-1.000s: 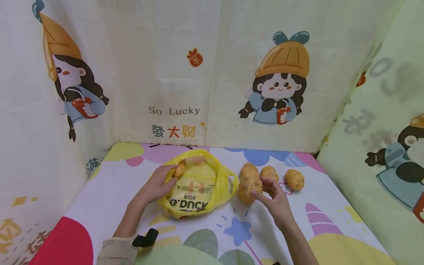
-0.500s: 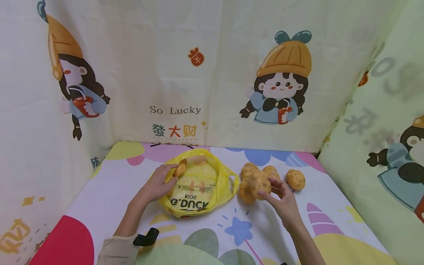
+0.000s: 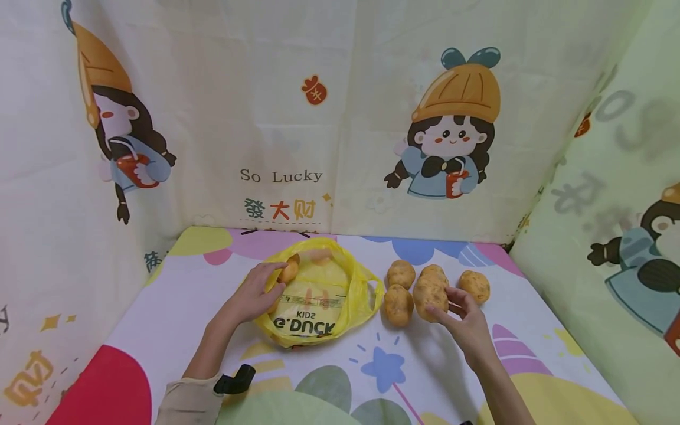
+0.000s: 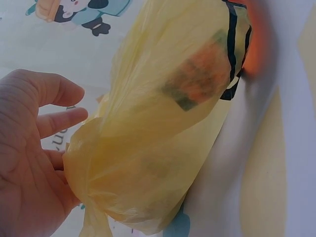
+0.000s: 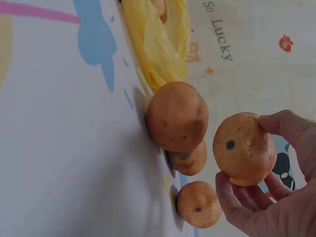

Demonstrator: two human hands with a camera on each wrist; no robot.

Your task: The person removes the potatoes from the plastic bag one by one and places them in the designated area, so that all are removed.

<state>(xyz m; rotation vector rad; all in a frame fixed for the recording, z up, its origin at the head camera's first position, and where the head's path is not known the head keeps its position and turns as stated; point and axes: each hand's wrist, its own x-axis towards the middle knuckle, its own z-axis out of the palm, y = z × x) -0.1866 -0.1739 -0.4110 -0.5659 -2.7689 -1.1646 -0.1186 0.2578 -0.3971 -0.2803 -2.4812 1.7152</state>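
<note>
My right hand [image 3: 469,330] grips a potato [image 3: 430,298] between thumb and fingers. In the right wrist view, this potato [image 5: 244,148] shows a dark spot and stands apart from the tabletop. Behind it in the head view sits another potato [image 3: 434,272], partly hidden. To its left are two potatoes, one farther [image 3: 401,274] and one nearer [image 3: 398,306]; one more potato [image 3: 474,287] lies to the right. My left hand [image 3: 254,295] holds the left rim of a yellow plastic bag [image 3: 356,316]; in the left wrist view some fingers [image 4: 53,158] hook behind its plastic.
The bag lies with its mouth wide, showing printed lettering, and a small potato-coloured piece [image 3: 289,271] at its left rim. Its handle loop [image 3: 374,295] reaches toward the potatoes. A patterned cloth [image 3: 319,378] covers the table; printed curtains [image 3: 361,147] close off the back and sides.
My right hand has moved the held potato to the right, from over the two left potatoes to in front of the farther right one. My left hand stays at the bag.
</note>
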